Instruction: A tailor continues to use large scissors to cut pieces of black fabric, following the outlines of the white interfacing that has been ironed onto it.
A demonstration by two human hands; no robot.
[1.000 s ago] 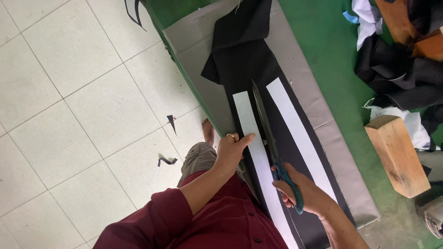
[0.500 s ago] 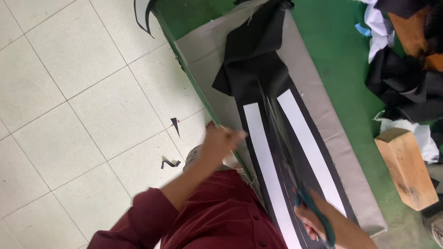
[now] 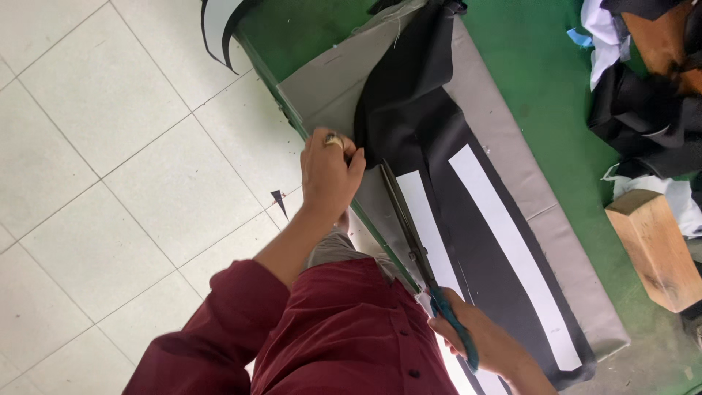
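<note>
The black fabric (image 3: 431, 146) lay along the centre of the frame on a grey sheet (image 3: 504, 139), which covered a green tabletop (image 3: 541, 66). Two long white strips (image 3: 512, 249) ran lengthwise on the fabric toward the lower right.

The left hand (image 3: 329, 175), at centre frame, had its fingers pressed together, pinching the near edge of the black fabric. The right hand (image 3: 482, 344), at the lower centre, was closed through the teal handles of the scissors (image 3: 417, 241), whose long blades lay apart along the fabric edge, pointing toward the left hand.

A wooden block (image 3: 654, 249) stood at the right edge. A heap of black and white cloth (image 3: 643, 102) occupied the upper right, cut off by the frame. A curved black-and-white offcut (image 3: 219, 29) lay on the tiled floor (image 3: 110, 146) at the upper left, partly cropped. The right fingertips were probably hidden under the handles.
</note>
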